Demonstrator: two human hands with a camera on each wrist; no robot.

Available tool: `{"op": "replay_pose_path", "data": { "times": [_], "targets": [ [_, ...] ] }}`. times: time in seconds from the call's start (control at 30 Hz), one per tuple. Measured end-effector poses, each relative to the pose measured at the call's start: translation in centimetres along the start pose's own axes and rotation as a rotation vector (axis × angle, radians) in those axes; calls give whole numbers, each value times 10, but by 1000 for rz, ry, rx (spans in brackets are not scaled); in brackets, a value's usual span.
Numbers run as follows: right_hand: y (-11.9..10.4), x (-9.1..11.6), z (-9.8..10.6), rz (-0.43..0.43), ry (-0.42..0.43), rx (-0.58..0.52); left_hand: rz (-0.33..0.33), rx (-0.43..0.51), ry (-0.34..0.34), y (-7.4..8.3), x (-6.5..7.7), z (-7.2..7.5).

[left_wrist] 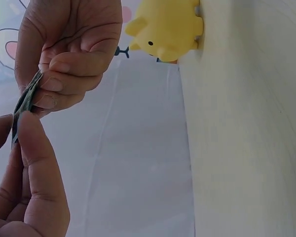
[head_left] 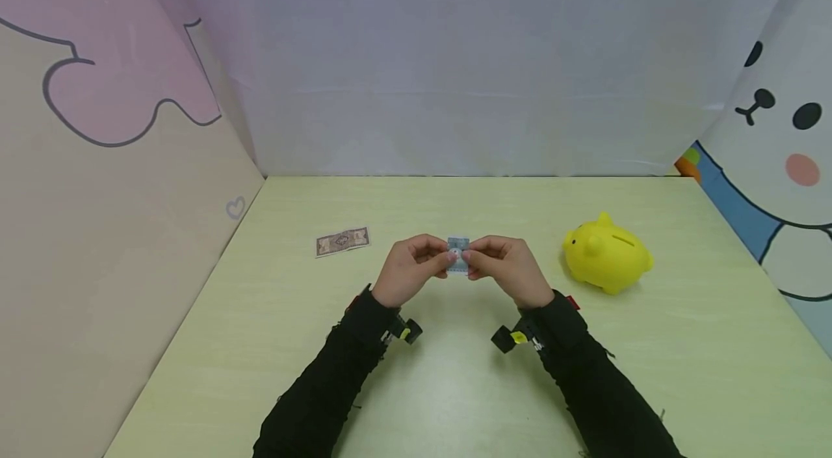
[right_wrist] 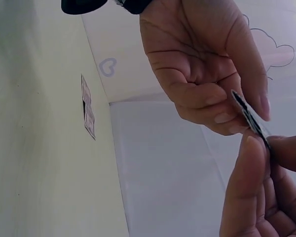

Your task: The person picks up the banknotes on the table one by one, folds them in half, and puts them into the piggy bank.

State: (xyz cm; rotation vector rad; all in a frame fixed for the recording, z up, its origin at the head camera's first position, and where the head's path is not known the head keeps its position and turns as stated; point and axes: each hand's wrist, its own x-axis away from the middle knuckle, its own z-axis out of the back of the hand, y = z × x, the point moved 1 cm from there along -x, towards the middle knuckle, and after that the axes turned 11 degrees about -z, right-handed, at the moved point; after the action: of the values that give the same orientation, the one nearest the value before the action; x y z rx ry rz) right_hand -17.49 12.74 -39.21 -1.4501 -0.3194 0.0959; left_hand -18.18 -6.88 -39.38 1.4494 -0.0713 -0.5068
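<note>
Between both hands, over the middle of the table, is a small folded blue-green banknote (head_left: 458,263). My left hand (head_left: 416,268) pinches its left edge between thumb and fingers. From the other side, my right hand (head_left: 507,268) pinches the right edge the same way. Seen edge-on in the left wrist view, the folded banknote (left_wrist: 25,106) shows more than one layer. The right wrist view also shows the banknote (right_wrist: 251,121) edge-on, with the fingertips of both hands around it. Thumbs cover part of its face in the head view.
A brownish banknote (head_left: 342,242) with a crease lies flat on the table (head_left: 455,386), left of the hands. To the right stands a yellow piggy bank (head_left: 607,253) with a slot in its back. A white curtain (head_left: 455,68) hangs behind the table's far edge.
</note>
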Motion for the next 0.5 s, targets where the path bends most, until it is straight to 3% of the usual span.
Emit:
{"op": "replay_pose_path", "data": {
  "times": [0.5],
  "targets": [
    [-4, 2, 3, 7, 22, -17, -7, 110, 2, 5, -1, 4]
  ]
}}
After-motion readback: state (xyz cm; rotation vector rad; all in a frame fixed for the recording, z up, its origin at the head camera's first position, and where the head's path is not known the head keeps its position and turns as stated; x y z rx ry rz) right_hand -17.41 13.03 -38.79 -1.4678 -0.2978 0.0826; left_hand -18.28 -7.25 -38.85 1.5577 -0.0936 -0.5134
